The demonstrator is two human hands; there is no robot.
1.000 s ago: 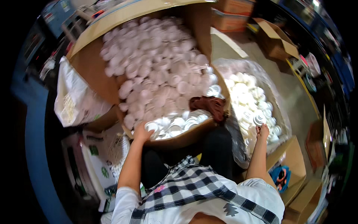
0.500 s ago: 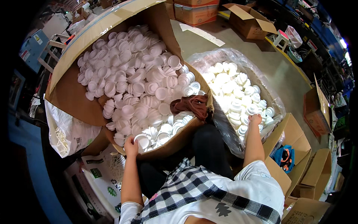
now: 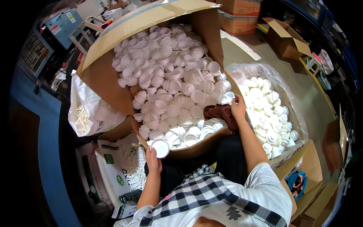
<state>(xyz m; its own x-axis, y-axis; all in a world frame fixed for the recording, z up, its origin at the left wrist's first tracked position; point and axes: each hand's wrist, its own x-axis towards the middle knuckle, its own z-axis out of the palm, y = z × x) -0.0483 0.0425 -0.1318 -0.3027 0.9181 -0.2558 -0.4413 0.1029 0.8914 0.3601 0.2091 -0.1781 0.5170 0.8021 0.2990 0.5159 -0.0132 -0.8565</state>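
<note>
Evidently, the big carton lies open on its near side and the plastic-lined box stands just beside it, probably to keep the heap of white cups and the ridged white pieces within easy reach. Near the brown cloth, the right hand reaches cups at the carton's edge, its grip unclear, while the left hand pinches one round cup by its rim, likely leaving its face clear, the cup projecting beyond the fingertips over the carton's near edge.
</note>
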